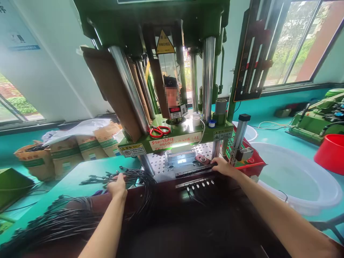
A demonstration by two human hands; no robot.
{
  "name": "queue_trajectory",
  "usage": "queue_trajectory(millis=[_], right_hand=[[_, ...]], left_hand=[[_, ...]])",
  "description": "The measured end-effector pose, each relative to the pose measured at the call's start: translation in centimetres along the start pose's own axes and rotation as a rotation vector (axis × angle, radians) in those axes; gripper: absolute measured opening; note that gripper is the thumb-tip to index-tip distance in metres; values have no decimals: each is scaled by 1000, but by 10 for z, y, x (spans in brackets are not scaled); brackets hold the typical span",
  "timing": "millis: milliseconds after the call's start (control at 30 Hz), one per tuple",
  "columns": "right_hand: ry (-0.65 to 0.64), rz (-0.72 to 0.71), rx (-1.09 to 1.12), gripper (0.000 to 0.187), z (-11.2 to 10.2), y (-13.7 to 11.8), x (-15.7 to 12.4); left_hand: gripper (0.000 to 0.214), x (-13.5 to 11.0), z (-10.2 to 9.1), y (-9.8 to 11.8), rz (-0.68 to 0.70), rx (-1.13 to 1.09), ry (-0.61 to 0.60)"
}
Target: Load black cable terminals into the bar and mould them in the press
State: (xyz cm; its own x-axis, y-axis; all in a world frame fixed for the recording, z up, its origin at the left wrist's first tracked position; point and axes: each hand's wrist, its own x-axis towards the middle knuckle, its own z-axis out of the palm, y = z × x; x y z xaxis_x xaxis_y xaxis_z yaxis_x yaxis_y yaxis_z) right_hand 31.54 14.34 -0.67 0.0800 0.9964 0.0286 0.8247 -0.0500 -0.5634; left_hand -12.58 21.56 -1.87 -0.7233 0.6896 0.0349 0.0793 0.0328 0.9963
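Observation:
My left hand [117,184] is closed on a bundle of thin black cables [138,173] that curves down over the table's front edge. My right hand [222,167] grips the right end of a dark metal mold bar [195,171], marked "A", lying at the front of the perforated press bed. In front of it sits a second slotted bar [195,183] with several cable ends seated in a row, their leads hanging down. Behind the dark bar are a shiny metal mold block [180,157] and a small reddish-brown block with a round knob [202,159].
The green press [188,134] rises ahead on steel columns, with red-handled scissors [159,132] on its plate. More black cables [59,218] lie at left. A red control box [251,163] and white tub [298,179] stand at right. Paper sacks [67,150] line the left.

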Motion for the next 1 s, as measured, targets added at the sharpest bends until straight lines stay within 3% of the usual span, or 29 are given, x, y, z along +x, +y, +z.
queue_trajectory(millis=[100,233,367,467,567,600,667,733,800,867,1000], right_hand=[[-5,-31,-219,10,10,-2,1],[0,-112,-399,11,12,-11,-9],[-103,-285,-487,25,1,-24,-29],[-216,-386,-555,34,-3,-31,-41],[-296,-418,-618,35,-5,-38,-41],[-327,-415,-633,35,-7,-41,-38],[-393,-399,-652,33,-12,-49,-31],[-439,-373,-658,31,-20,-59,-24],[-456,-334,-651,30,-27,-70,-20],[-451,-284,-628,29,-33,-77,-18],[-377,-189,-556,23,-38,-81,-15]], left_hand=[[19,4,-3,-5,-131,9,-52],[42,4,-13,0,-289,48,-259],[52,-8,-21,12,-311,84,-455],[42,-36,-22,23,-184,32,-487],[36,-87,-23,33,-66,-17,-592],[35,-109,-25,36,-46,4,-686],[38,-154,-28,39,48,193,-1040],[38,-194,-30,40,259,379,-1236],[37,-226,-28,39,530,514,-1280],[42,-245,-23,37,701,604,-1273],[54,-255,-3,31,722,578,-1318]])
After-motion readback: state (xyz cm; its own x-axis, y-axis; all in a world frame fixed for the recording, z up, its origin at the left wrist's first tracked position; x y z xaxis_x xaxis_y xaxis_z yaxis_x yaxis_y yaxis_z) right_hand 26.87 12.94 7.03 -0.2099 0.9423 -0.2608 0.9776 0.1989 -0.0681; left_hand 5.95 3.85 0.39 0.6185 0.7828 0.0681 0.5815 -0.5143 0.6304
